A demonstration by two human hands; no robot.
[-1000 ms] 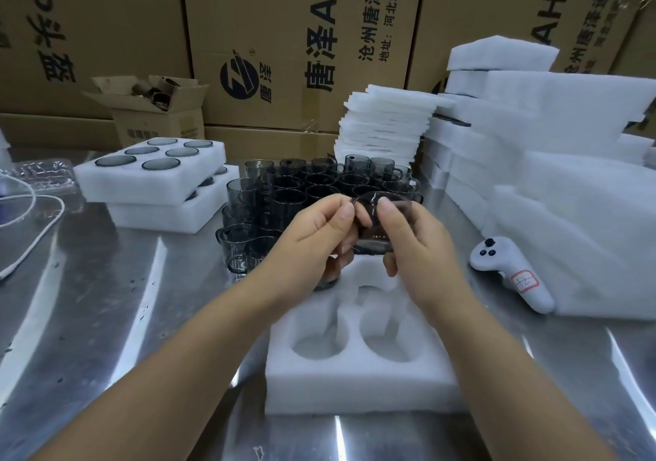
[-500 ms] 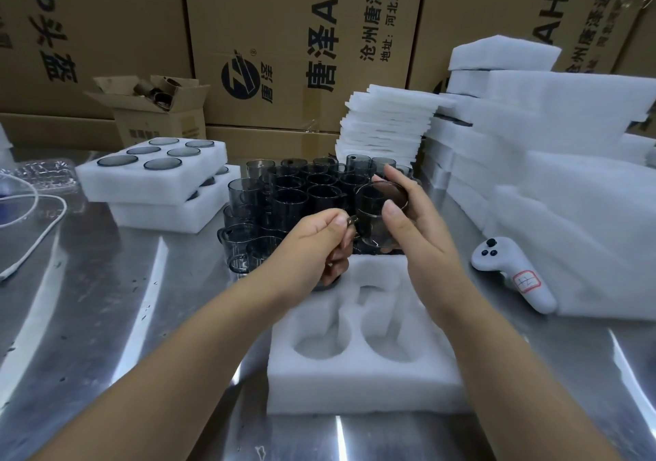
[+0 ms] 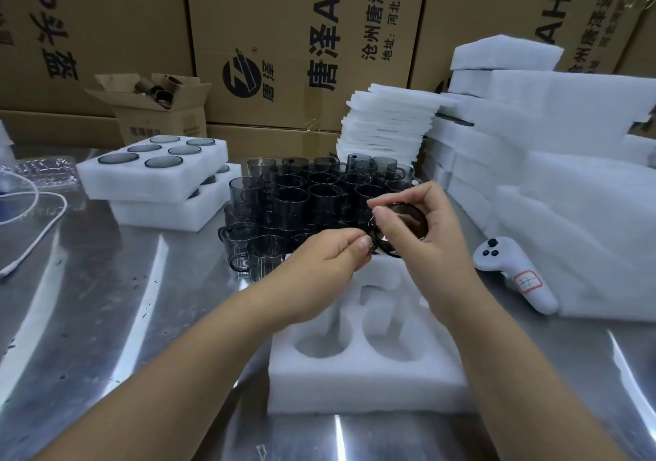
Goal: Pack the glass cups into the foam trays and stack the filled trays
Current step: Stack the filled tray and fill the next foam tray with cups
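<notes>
**Inspector:** List the items, largest first, with any markings.

**Technician:** Cardboard cartons (image 3: 301,45) form the back wall. They are printed in black with "唐泽 AH", "沧州唐泽通" and "地址: 河北河间", the ends cut off by the picture's edge, plus a round black logo (image 3: 240,77). The steel table (image 3: 106,301) carries everything else. Foam blocks (image 3: 568,212) are piled at the right, with a stack of thin foam sheets (image 3: 387,123) beside them. At the left, two filled foam trays (image 3: 152,176) are stacked, and six cup rims show in the upper one. Behind them is a small open carton (image 3: 156,113).

**Inspector:** And the work area?

**Technician:** An empty foam tray (image 3: 365,382) lies nearest the person, its far pockets hidden by the forearms. Just behind it stands a cluster of smoked cups (image 3: 294,198). A white controller (image 3: 514,272) lies to the right of the tray. It bears a red-bordered label (image 3: 528,282) with a handwritten red character that cannot be read reliably. A white cable (image 3: 35,233) runs along the left edge.

**Inspector:** State of the hands?

**Technician:** The glass cup (image 3: 404,226) is held in the air above the empty tray's far end, tilted with its mouth toward the camera. The right hand (image 3: 433,233) curls around its body. The left hand (image 3: 319,269) pinches its near-left edge between thumb and forefinger, and the fingertips hide the part they grip.
</notes>
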